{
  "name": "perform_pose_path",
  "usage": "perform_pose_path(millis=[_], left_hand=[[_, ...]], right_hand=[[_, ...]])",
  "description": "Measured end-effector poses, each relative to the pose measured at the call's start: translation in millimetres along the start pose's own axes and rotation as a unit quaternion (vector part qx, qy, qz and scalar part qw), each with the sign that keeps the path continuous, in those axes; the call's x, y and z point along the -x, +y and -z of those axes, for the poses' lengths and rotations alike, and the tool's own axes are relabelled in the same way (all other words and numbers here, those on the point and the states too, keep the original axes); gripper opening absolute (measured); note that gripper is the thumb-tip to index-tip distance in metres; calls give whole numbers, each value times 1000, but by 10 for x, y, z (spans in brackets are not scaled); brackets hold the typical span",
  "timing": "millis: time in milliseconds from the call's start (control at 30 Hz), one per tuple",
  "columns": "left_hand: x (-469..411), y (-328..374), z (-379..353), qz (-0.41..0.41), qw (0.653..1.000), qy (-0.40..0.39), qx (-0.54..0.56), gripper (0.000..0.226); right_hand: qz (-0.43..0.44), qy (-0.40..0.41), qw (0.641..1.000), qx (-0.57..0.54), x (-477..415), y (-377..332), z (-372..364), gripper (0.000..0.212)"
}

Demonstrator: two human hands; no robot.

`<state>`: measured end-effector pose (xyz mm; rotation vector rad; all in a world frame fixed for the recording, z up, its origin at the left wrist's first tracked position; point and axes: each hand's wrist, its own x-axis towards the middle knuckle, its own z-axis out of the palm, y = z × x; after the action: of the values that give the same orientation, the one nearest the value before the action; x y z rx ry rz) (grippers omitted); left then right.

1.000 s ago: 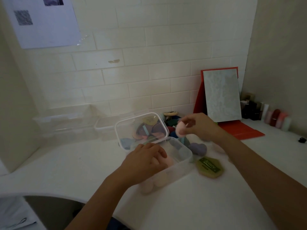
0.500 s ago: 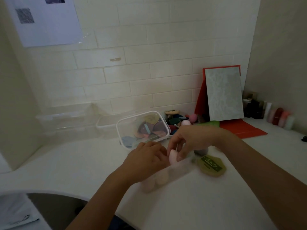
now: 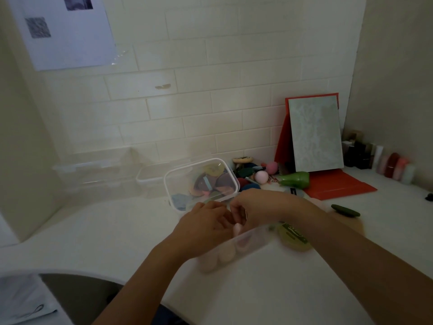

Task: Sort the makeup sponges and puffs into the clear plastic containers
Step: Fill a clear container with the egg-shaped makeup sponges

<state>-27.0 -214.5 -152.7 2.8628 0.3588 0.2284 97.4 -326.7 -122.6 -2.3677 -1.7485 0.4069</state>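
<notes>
Countertop [image 3: 112,233] white, light dim. Near clear container [image 3: 251,240] stands at centre front, lid off; pale peach sponges [image 3: 225,256] show through its front wall.

Left hand [image 3: 203,227] lies on the container's left end with its fingers bent down over the rim; cannot tell whether it grips the rim or only rests there. Right hand [image 3: 260,207] meets it from the right, the two hands touching or nearly so above the container's opening. Right fingers are curled down onto a pink sponge [image 3: 237,228], which sits at the container's mouth, mostly hidden between the hands.

Second clear container [image 3: 174,184] is just behind the hands, tilted, with flat coloured puffs [image 3: 210,181] inside. Loose pile of sponges [image 3: 248,172] lies behind it by the wall, including a round pink sponge [image 3: 261,177] and a green pear-shaped sponge [image 3: 296,180]. Green hexagonal puff [image 3: 294,238] is just right of the near container, partly under the right forearm. Dark green flat puff [image 3: 346,210] lies well to the right. Empty clear containers [image 3: 93,167] stand against the wall at left.
</notes>
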Motion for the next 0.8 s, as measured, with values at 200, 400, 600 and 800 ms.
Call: perform_pose_path(millis=[200, 400, 600, 800], left_hand=[[4, 16, 0, -4, 1000, 3, 4, 27], [36, 6, 0, -5, 999, 25, 25, 33], [33, 30, 31, -34, 999, -9, 42, 28], [-22, 23, 37, -37, 997, -52, 40, 30]], right_hand=[[-50, -1, 999, 9, 26, -47, 1, 24], [-54, -30, 997, -35, 67, -45, 105, 19], [-70, -113, 964, -231, 189, -15, 230, 23], [-69, -38, 980, -184, 309, 1, 469, 17]])
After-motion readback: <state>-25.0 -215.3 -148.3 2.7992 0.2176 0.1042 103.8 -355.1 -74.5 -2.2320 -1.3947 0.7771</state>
